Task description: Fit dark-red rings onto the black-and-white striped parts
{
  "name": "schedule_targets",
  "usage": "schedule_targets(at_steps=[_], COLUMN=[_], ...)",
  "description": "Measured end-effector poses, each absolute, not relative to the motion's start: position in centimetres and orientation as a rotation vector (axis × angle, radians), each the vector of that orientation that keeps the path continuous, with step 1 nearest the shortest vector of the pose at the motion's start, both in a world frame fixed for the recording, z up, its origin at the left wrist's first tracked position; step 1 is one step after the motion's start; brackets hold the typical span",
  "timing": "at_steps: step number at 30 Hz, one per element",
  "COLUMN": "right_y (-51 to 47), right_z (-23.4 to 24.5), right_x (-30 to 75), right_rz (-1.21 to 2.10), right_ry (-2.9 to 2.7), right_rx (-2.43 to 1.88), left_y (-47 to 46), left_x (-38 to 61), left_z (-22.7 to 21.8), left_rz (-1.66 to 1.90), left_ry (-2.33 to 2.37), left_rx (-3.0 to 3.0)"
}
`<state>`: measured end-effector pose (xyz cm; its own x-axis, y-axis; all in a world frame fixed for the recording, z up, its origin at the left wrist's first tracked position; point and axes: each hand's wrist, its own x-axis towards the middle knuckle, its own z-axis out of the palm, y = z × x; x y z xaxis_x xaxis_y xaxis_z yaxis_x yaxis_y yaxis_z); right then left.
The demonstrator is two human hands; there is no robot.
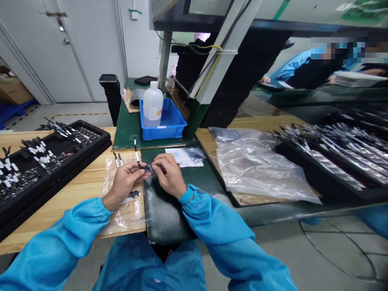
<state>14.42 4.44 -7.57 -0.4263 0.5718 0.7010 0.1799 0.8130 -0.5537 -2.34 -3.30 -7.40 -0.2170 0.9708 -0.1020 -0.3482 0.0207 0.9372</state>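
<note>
Left hand (124,182) and right hand (169,176) close together, fingertips pinching small circuit board (147,168) between them, above green mat (163,214). White-tabbed ribbon cable (136,155) rises from board. Second board (134,194) on clear plastic bag (117,216) by left wrist.

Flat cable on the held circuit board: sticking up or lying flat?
Sticking up: the flat cable rises from the circuit board in the left hand.

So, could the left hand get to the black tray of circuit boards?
Probably yes. The left hand sits near the black tray, with only a flat plastic bag and wooden tabletop between them. It holds a small board, though.
</note>
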Motion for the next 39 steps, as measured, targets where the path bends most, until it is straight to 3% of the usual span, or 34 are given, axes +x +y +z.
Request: schedule_targets(at_steps=[16, 23, 39], right_y=[4.6, 3.5, 3.0], right_z=[-7.9, -7.3, -8.4], right_x=[14.1, 14.3, 13.6], right_rz=[0.575, 0.314, 0.345], right_ry=[-2.09, -1.87, -1.855], right_rx=[-0.522, -0.528, -0.535], left_y=[-3.3, -3.2, -3.9], left_x=[-2.4, -2.4, -1.9], left_z=[-7.4, -7.5, -7.4], left_rz=[1.479, 1.572, 1.573], left_ry=[1.251, 1.279, 1.424], left_rx=[0.899, 0.823, 1.169])
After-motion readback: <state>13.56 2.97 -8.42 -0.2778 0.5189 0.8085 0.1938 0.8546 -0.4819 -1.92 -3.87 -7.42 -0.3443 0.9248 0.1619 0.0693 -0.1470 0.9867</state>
